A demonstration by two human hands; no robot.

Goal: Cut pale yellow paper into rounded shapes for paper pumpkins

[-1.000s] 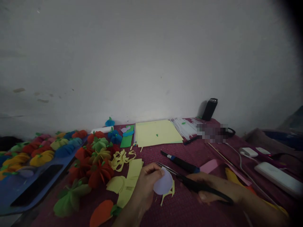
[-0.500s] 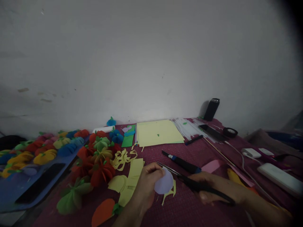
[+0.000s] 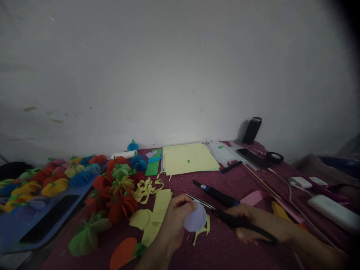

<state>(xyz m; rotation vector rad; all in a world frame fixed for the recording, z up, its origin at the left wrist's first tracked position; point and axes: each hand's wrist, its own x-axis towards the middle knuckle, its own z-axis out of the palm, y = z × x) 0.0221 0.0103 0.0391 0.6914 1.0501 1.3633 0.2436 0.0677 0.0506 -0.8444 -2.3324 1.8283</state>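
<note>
Between the thumb and fingers of my left hand [image 3: 177, 217] is a round lavender paper disc [image 3: 196, 216]. My right hand [image 3: 253, 223] is wrapped round the black handles of a pair of scissors [image 3: 236, 220], whose blades reach left along the disc's upper edge. From this view I cannot tell whether the blades touch the paper. Below the disc lies a curved yellow paper scrap [image 3: 207, 225]. Yellow paper pieces [image 3: 157, 213] are just left of my left hand, and a craft knife [image 3: 218, 194] with a dark handle rests beyond the scissors.
Folded paper pumpkins [image 3: 122, 204] crowd the left, several on a blue board [image 3: 50, 232] beside a dark phone. A stack of yellow sheets [image 3: 191, 157] lies at the back. To the right are a wooden stick [image 3: 263, 182], tape roll [image 3: 275, 157], black can [image 3: 252, 130] and white power bank [image 3: 333, 212].
Hardly anything differs. The whole view has shifted by a few pixels, and both hands keep the same hold on the disc and the scissors.
</note>
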